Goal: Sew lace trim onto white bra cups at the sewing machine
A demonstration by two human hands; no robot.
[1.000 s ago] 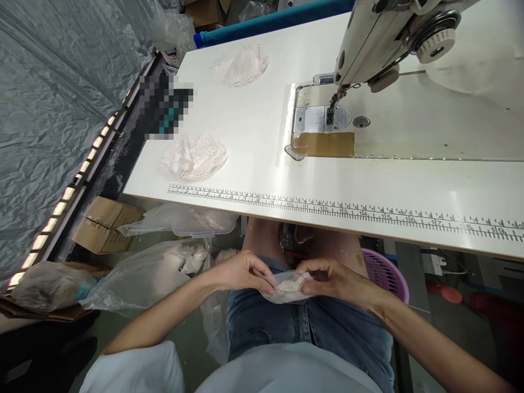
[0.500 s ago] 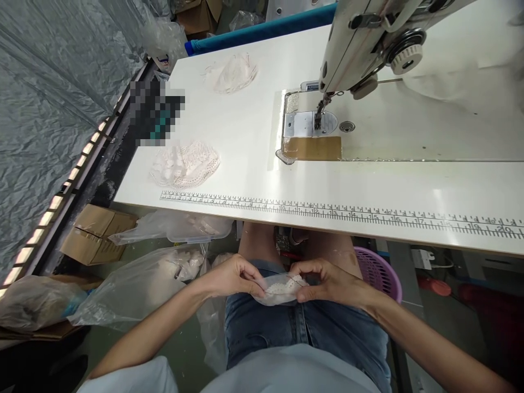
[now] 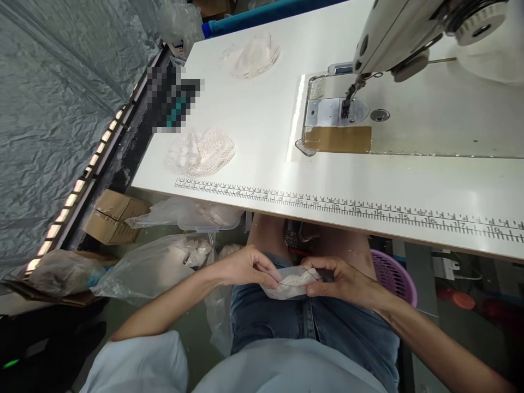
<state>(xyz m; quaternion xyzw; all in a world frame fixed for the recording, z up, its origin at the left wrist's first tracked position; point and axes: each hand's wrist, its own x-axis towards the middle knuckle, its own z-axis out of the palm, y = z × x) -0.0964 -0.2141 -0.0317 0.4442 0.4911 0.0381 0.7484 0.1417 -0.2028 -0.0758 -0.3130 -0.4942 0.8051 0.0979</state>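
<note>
While it rests over my lap, small clear bag (image 3: 286,287): lower centre of the frame, above my jeans (image 3: 262,316), with white trim (image 3: 295,279) inside.
Left hand (image 3: 245,266): thumb and forefinger pinched shut on the bag's left edge.
Right hand (image 3: 346,279): fingertips pinched on the bag's right edge; I cannot tell whether the bag's mouth is open.
Risk, spill: if one pinch slackens, the bag could tip and drop trim between my knees to the floor.
Risk, tear: the film looks thin, so pulling my hands apart too hard could split it.
Risk, knock: the worktop (image 3: 327,203) edge crosses the frame just above my hands, and a quick lift could catch my knuckles on it.
Room, left: floor bags (image 3: 151,267) crowd the lower left, near my left forearm, so there is little space for my elbow.
Room, right: the purple basket (image 3: 395,270) sits just beside my right wrist.
Room, up top: a lace pile (image 3: 200,153) lies left of centre and the sewing machine (image 3: 409,33) fills the upper right, with a bare stretch between them.
</note>
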